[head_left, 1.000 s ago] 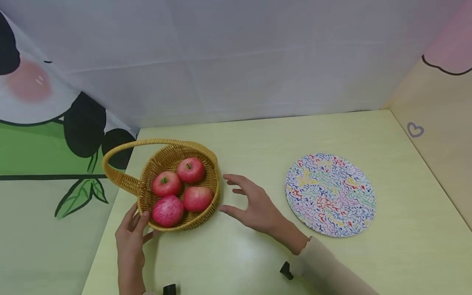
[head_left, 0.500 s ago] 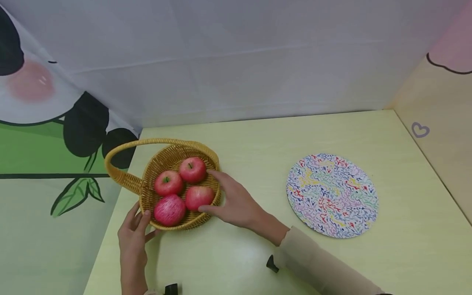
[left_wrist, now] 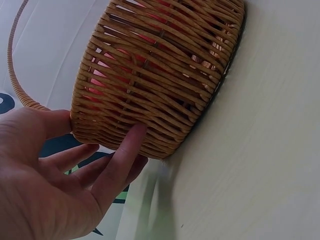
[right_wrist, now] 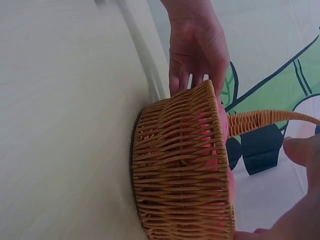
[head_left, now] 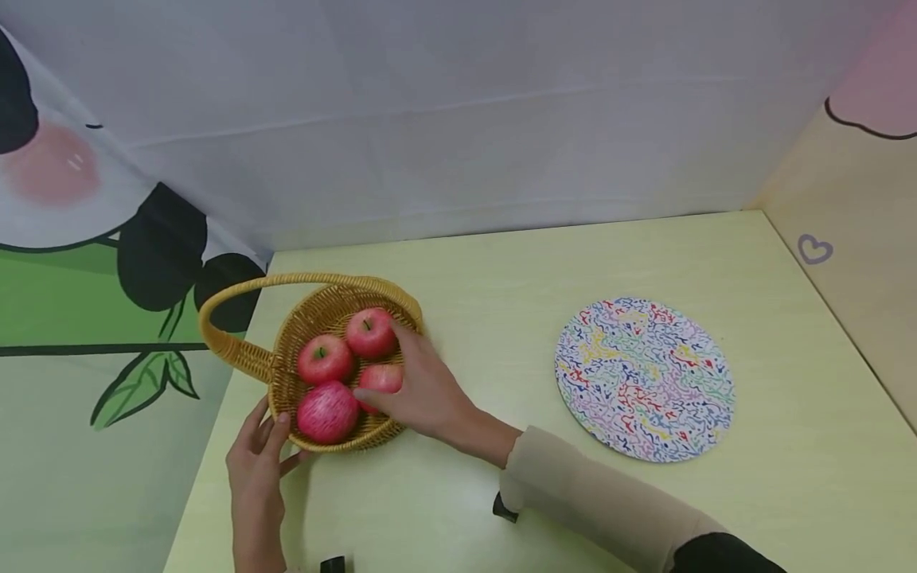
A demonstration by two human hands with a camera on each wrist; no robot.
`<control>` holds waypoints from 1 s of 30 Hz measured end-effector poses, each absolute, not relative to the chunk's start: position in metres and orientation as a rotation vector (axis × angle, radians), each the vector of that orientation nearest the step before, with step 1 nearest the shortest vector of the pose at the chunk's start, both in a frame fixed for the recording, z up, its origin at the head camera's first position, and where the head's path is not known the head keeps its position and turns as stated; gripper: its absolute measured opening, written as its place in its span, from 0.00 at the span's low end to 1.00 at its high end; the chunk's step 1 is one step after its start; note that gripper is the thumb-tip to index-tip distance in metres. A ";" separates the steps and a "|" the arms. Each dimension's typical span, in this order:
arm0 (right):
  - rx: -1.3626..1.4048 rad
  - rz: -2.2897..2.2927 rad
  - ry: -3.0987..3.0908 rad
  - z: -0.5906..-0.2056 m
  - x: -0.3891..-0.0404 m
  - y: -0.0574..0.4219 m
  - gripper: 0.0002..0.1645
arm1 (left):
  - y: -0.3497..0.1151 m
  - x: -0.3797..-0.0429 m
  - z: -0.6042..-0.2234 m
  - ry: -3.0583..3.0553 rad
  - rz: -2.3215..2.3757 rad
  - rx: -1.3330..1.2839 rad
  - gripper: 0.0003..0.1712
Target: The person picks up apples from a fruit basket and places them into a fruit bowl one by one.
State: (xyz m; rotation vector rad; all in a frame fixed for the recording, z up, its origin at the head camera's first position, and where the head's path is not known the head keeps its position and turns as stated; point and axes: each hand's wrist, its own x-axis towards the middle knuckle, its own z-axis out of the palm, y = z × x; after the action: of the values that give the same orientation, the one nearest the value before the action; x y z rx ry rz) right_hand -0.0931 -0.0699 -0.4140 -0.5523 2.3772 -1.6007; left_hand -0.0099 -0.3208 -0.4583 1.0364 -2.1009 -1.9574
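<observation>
A wicker basket [head_left: 286,342] with a tall hoop handle stands at the left of the table. Inside lie several red apples: a rear one [head_left: 371,333], a left one [head_left: 325,360], a streaked front one [head_left: 328,412] and a right one [head_left: 381,378] partly hidden. My left hand [head_left: 258,461] holds the basket's near left side, thumb at the rim and fingers against the outer weave, as the left wrist view [left_wrist: 65,185] shows. Spread over the right apple, my right hand [head_left: 426,390] has thumb and fingers apart; contact with the apple cannot be made out.
A round board [head_left: 645,380] with multicoloured squiggles lies flat on the pale table [head_left: 494,278] to the right. A grey-white cloth wall [head_left: 458,119] rises behind the table. Printed panels flank it on both sides.
My right hand has moved left from beside the basket, over its rim, to the right apple. The left hand has stayed on the basket.
</observation>
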 end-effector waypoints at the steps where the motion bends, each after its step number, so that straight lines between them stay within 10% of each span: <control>1: -0.543 -1.601 2.381 -0.414 -0.094 -0.073 0.60 | -0.320 -0.010 -0.458 -2.096 -1.959 1.040 0.36; 30: -0.275 -1.401 2.525 -0.425 -0.144 -0.129 0.60 | -0.318 -0.009 -0.461 -2.089 -1.934 1.062 0.34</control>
State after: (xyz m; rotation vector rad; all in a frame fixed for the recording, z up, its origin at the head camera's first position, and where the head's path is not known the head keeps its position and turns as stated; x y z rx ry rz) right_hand -0.1438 -0.1292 -0.4249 -0.2750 2.5247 -1.4011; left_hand -0.0092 -0.3182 -0.4608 1.0617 -2.0893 -1.9341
